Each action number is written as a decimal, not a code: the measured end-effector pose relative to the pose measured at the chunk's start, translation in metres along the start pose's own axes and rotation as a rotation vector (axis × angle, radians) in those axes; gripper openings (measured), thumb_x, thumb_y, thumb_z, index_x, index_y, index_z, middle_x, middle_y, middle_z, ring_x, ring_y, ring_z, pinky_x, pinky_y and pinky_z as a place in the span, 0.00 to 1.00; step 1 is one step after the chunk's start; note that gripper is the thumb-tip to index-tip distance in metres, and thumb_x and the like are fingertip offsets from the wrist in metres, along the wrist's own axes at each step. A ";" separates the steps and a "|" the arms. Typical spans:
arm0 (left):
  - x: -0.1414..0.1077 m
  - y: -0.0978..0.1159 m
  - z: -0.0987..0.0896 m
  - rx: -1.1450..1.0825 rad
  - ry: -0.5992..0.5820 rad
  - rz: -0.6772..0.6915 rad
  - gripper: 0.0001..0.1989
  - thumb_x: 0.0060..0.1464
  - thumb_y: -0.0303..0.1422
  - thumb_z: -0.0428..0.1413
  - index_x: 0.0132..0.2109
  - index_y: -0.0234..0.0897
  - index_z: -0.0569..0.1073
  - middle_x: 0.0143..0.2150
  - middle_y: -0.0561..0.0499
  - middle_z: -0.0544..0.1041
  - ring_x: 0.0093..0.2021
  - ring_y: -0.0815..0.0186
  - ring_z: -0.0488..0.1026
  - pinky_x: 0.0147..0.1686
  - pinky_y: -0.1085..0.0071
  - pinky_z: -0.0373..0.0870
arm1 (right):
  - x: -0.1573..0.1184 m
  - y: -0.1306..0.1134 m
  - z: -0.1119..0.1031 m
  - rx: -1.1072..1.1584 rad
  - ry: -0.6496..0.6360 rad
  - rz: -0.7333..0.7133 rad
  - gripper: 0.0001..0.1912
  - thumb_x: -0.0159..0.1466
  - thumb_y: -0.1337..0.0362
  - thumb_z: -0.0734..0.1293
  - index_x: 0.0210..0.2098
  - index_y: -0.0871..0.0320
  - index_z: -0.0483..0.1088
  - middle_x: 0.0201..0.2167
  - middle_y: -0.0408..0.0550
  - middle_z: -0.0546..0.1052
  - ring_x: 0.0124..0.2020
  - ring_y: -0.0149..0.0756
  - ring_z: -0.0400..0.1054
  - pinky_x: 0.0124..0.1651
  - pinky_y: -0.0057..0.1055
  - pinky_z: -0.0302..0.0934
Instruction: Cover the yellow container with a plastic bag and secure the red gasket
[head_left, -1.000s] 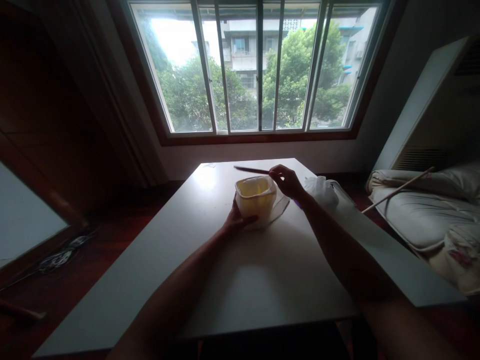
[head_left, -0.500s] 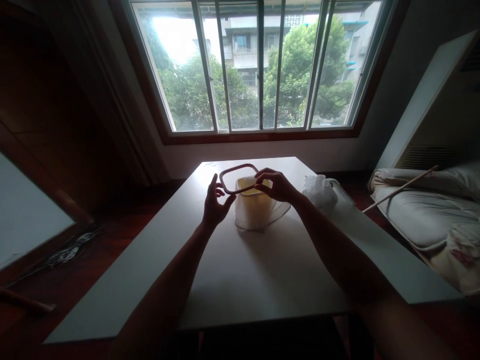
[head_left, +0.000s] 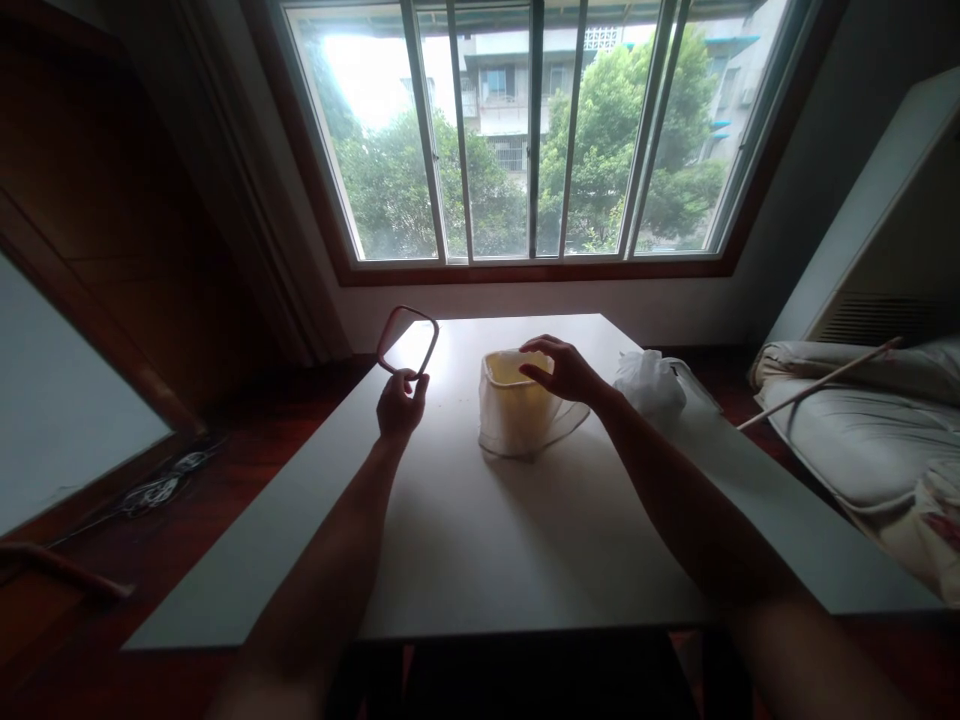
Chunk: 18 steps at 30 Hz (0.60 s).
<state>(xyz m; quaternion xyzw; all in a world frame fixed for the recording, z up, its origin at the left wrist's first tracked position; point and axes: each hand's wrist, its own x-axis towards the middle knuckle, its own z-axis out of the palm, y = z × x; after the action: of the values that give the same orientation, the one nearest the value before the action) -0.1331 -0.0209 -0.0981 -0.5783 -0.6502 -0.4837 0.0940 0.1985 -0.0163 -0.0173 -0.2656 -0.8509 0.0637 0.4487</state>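
My left hand pinches the lower edge of a rounded square ring, thin and dark, like the rim of a bin. It holds the ring tilted up above the far left part of the table. A small yellowish bin stands upright on the table, lined with a translucent plastic bag whose loose edge spreads round its base. At the bin's right upper edge is my right hand, fingers curved and apart with nothing in them. Whether its fingertips touch the liner I cannot tell.
A white plastic bag lies bunched on the white table, right of the bin. Beyond the table's right side are a folded mattress and a stick. Cables lie on the floor at left. A window is ahead.
The ring has moved left, away from above the bin, and is now tilted up in my left hand alone. My right hand has let go of it and stays by the bin.
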 end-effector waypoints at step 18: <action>-0.003 -0.052 0.027 0.341 -0.369 -0.267 0.20 0.61 0.48 0.52 0.51 0.39 0.73 0.52 0.36 0.77 0.53 0.44 0.74 0.50 0.53 0.68 | -0.003 0.017 -0.013 0.087 -0.151 0.012 0.15 0.58 0.50 0.76 0.35 0.55 0.80 0.40 0.53 0.81 0.43 0.45 0.75 0.51 0.44 0.67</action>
<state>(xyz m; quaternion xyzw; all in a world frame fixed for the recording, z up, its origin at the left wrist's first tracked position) -0.1639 0.0043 -0.1407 -0.5415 -0.7988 -0.2619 0.0054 0.2173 -0.0051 -0.0180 -0.2455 -0.8772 0.1232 0.3938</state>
